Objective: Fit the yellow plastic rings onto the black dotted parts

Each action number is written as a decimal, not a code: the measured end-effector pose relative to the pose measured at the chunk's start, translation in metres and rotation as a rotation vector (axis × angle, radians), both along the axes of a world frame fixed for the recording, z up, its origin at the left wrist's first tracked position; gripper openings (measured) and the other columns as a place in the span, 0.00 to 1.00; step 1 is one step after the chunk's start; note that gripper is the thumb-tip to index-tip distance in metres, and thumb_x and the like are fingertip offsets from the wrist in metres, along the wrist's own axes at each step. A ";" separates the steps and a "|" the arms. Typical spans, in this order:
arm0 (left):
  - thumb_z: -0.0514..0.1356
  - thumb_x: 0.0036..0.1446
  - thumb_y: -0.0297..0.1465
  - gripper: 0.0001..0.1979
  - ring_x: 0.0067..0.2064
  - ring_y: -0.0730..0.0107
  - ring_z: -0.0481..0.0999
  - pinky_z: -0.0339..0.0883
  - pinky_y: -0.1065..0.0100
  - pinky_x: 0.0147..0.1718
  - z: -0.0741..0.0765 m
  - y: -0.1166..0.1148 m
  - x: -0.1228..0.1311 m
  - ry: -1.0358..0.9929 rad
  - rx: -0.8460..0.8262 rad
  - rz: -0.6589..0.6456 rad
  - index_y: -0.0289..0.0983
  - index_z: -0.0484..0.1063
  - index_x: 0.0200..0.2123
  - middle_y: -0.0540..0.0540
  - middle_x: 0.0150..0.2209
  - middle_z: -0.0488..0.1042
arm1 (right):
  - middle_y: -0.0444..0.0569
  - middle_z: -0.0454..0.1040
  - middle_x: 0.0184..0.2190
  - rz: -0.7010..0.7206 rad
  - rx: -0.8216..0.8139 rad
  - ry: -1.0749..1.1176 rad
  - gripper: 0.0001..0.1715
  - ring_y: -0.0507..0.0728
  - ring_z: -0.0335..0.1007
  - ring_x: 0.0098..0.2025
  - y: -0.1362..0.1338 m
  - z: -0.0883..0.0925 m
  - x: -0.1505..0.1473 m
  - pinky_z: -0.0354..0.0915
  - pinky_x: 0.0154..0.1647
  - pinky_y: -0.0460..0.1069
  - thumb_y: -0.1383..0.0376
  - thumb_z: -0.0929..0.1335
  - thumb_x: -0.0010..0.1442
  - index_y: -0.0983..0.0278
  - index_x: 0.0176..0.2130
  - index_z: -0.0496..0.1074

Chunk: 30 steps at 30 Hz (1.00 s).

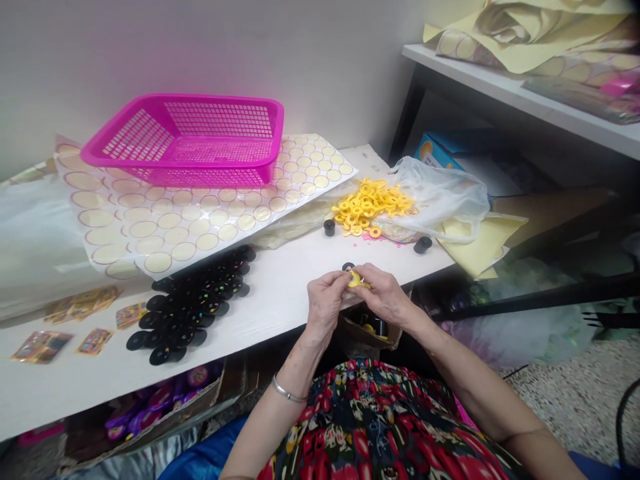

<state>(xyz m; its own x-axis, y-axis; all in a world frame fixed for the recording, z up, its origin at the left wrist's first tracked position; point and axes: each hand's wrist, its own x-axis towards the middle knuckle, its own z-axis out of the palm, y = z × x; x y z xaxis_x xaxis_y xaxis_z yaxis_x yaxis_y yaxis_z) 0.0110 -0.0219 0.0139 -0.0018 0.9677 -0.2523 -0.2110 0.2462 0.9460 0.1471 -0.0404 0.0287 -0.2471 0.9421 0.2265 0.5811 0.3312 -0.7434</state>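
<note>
My left hand and my right hand meet at the table's front edge, fingertips closed together on a small yellow plastic ring piece. A black round piece shows just beyond the fingertips; whether it is touched I cannot tell. Past my hands lies a heap of yellow ring pieces, with small pink bits scattered at its near side. One black cylinder stands left of the heap, another to its right. To the left, several black round pieces with coloured dots lie in rows.
A pink basket rests on sheets of round stickers. Printed card packets lie at the left. A clear plastic bag sits behind the heap. Below the edge is an open box; purple items fill another box underneath.
</note>
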 end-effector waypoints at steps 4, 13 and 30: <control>0.62 0.45 0.40 0.15 0.19 0.81 0.57 0.51 0.74 0.19 -0.010 0.014 -0.003 0.135 0.058 0.085 0.32 0.72 0.22 0.53 0.16 0.65 | 0.49 0.66 0.36 -0.067 -0.008 -0.109 0.11 0.54 0.64 0.37 0.015 -0.004 0.002 0.60 0.39 0.47 0.62 0.63 0.59 0.64 0.42 0.66; 0.57 0.50 0.43 0.18 0.24 0.75 0.65 0.57 0.73 0.24 -0.029 0.032 0.000 0.363 0.147 -0.037 0.34 0.74 0.22 0.51 0.19 0.69 | 0.46 0.65 0.35 -0.062 -0.087 -0.269 0.07 0.52 0.63 0.35 0.030 -0.009 -0.001 0.58 0.36 0.46 0.62 0.63 0.58 0.63 0.37 0.66; 0.58 0.48 0.36 0.11 0.30 0.71 0.71 0.62 0.70 0.30 -0.032 0.040 0.009 0.516 0.165 -0.021 0.36 0.76 0.23 0.49 0.24 0.73 | 0.44 0.69 0.23 -0.393 -0.385 0.576 0.14 0.47 0.57 0.19 0.042 -0.038 -0.016 0.55 0.19 0.44 0.57 0.66 0.51 0.65 0.28 0.73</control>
